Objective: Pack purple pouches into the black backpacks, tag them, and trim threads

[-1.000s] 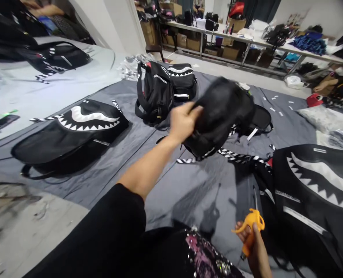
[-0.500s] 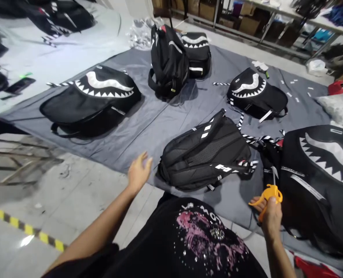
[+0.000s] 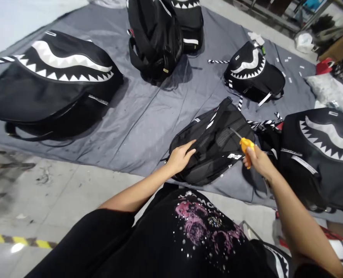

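Note:
A black backpack (image 3: 223, 137) lies straps-up on the grey cloth in front of me, with striped straps and a mesh back panel. My left hand (image 3: 179, 158) rests at its left end, fingers stretched out and apart, holding nothing. My right hand (image 3: 257, 159) is closed around an orange air blow gun (image 3: 247, 146). Its thin metal nozzle reaches left over the back panel; whether the tip touches the fabric I cannot tell.
Grey cloth (image 3: 148, 131) covers the surface. Around it sit a large toothed backpack (image 3: 55, 92) at left, another backpack (image 3: 325, 166) at right, a small one (image 3: 252, 75) behind, and a standing backpack (image 3: 157, 42). A clear plastic bag (image 3: 328, 92) lies far right.
My left hand has moved right onto the backpack. The right hand has brought the blow gun up and left, over the bag's back panel. The view has shifted down and closer.

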A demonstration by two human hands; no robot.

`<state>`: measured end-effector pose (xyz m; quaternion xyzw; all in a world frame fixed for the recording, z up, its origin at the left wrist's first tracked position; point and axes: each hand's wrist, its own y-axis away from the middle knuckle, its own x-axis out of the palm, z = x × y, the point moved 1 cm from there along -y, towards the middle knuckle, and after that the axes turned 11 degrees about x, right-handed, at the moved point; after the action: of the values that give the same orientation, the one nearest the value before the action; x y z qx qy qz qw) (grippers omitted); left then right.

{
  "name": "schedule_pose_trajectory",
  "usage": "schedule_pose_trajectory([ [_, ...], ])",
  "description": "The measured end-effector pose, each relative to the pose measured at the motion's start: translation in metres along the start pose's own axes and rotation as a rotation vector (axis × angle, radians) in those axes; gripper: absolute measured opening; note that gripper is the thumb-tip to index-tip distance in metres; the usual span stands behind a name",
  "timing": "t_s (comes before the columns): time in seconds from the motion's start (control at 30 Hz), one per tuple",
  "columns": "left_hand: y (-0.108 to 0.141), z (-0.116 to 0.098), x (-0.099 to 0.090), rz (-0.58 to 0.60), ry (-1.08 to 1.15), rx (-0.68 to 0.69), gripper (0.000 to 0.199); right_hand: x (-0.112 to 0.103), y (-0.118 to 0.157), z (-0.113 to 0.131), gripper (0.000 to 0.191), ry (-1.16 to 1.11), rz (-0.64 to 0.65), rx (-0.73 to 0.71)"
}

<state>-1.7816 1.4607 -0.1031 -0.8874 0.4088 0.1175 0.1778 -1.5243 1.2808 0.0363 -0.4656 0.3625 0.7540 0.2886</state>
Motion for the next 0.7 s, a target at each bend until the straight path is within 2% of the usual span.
schedule_pose_trajectory([
  [0.07,0.001,0.007,-0.004,0.054,0.336,-0.158,0.048,-0.005,-0.018,0.012,0.060,0.106,-0.031,0.097],
  [0.13,-0.006,0.019,-0.002,0.046,0.603,-0.413,0.050,-0.002,-0.022,0.025,0.059,0.242,-0.001,0.097],
  [0.23,-0.022,0.035,-0.001,-0.014,0.800,-0.713,0.052,0.011,-0.006,0.045,0.054,0.360,0.229,-0.078],
  [0.3,-0.030,0.043,-0.002,0.026,0.845,-0.821,0.056,0.014,0.008,0.059,0.053,0.417,0.220,-0.075],
  [0.37,-0.034,0.047,-0.003,0.079,0.853,-0.878,0.061,0.013,0.018,0.077,0.052,0.467,0.171,-0.053],
  [0.43,-0.036,0.049,-0.003,0.122,0.839,-0.912,0.063,0.012,0.024,0.098,0.051,0.495,0.202,-0.085],
  [0.57,-0.037,0.049,0.000,0.168,0.744,-0.880,0.061,0.017,0.035,0.132,0.051,0.585,0.127,-0.037],
  [0.67,-0.035,0.041,0.001,0.180,0.611,-0.787,0.055,0.014,0.033,0.135,0.050,0.569,0.233,-0.060],
  [0.7,-0.033,0.036,0.001,0.179,0.571,-0.752,0.051,0.007,0.028,0.130,0.051,0.560,0.226,-0.040],
])
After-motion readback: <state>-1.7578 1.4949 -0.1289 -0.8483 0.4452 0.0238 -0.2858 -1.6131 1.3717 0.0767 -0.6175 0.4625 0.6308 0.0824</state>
